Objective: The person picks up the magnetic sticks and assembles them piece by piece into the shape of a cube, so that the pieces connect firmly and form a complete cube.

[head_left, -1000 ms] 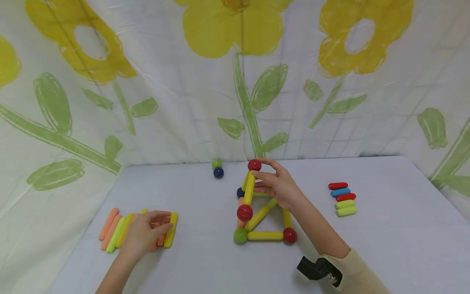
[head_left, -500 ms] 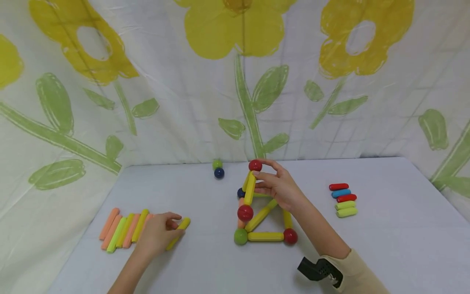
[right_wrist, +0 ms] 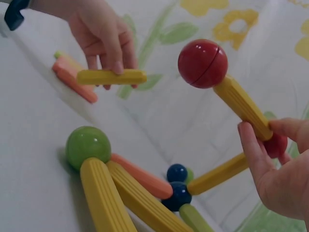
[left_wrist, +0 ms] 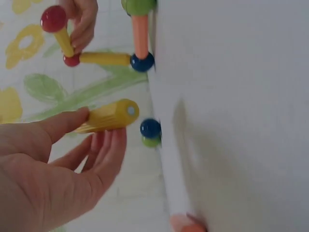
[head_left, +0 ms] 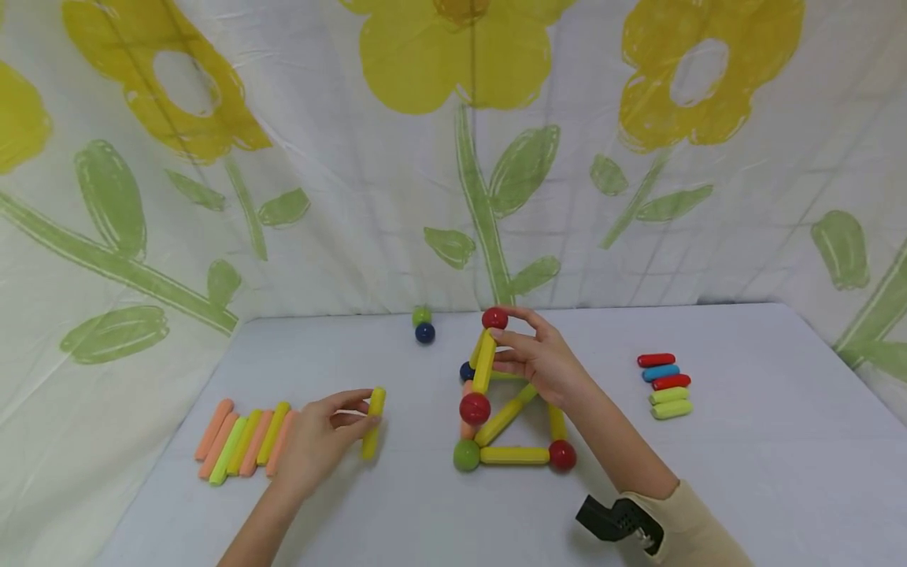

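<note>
My left hand (head_left: 322, 441) pinches a yellow magnetic rod (head_left: 373, 425) between thumb and fingers, above the table; the rod's round end with a pale magnet (left_wrist: 131, 110) shows in the left wrist view. Over a ball-and-rod frame, my right hand (head_left: 542, 362) pinches a yellow rod (right_wrist: 241, 105) where it meets the top red ball (head_left: 494, 318). That rod's other end carries a second red ball (right_wrist: 203, 64), which hangs in the air above the green corner ball (right_wrist: 88, 147). Another yellow rod (right_wrist: 219, 173) links the top ball to a dark blue corner ball (right_wrist: 178, 195).
Left of the frame lies a row of orange, yellow and green rods (head_left: 244, 441). Short red, blue and green rods (head_left: 666, 386) lie on the right. Loose green and dark blue balls (head_left: 425, 333) sit at the table's back edge, before a flower-printed cloth (head_left: 354, 236).
My left hand has picked the yellow rod from the right end of the row, moved it rightward towards the frame and lifted it, turning it more upright. My right hand stays in place.
</note>
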A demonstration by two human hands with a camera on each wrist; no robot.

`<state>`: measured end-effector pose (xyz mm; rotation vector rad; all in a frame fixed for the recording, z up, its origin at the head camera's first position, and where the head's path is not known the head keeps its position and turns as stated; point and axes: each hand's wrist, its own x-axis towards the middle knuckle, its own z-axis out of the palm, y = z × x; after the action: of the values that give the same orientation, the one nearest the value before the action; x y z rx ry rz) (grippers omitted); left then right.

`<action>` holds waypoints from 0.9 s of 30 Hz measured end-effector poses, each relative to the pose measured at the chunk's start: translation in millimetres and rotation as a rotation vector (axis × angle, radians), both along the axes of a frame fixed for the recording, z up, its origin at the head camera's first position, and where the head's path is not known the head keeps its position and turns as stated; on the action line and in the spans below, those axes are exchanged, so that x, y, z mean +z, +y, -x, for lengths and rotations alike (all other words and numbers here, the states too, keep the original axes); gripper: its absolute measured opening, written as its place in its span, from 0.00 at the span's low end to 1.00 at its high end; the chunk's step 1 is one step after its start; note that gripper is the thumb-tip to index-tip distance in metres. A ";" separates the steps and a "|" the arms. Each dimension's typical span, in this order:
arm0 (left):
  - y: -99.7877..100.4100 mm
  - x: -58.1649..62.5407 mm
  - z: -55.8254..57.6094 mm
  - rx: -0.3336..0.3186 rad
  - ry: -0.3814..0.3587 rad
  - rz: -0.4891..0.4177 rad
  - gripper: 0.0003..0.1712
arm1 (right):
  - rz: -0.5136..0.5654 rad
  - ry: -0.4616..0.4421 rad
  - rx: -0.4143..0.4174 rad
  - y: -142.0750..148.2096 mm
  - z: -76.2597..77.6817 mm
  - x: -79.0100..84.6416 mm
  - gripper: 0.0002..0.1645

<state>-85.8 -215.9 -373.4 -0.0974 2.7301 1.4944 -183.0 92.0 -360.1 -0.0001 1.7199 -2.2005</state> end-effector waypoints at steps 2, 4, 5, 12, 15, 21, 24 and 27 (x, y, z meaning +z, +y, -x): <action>8.2 0.1 -0.4 -0.032 -0.005 -0.106 0.23 | 0.001 0.001 0.003 0.0 0.1 -0.2 0.35; 17.2 -1.1 -1.0 -0.069 -0.020 -0.202 0.22 | 0.004 0.002 0.003 -0.1 0.3 -0.6 0.35; 21.8 -2.1 -1.1 -0.091 -0.024 -0.239 0.22 | 0.006 0.002 0.003 -0.2 0.3 -0.6 0.35; 48.0 -10.7 -1.7 -0.222 -0.036 -0.428 0.21 | 0.027 -0.006 0.001 -0.9 0.5 -0.6 0.36; 54.9 -14.3 -1.2 -0.253 -0.012 -0.473 0.22 | 0.040 -0.001 0.002 -1.0 0.1 -0.2 0.35; 64.9 -18.9 0.0 -0.328 0.038 -0.511 0.21 | 0.066 -0.003 0.001 -1.4 -1.1 1.0 0.33; 67.8 -19.8 0.4 -0.349 0.048 -0.512 0.19 | 0.076 -0.014 -0.004 -1.5 -1.6 1.9 0.33; 69.9 -20.3 0.6 -0.349 0.047 -0.515 0.18 | 0.086 -0.022 -0.005 -1.5 -1.9 2.0 0.33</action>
<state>-86.4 -146.0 -393.7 0.4043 2.1450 2.0218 -181.1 90.6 -358.1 0.0065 1.6139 -2.2678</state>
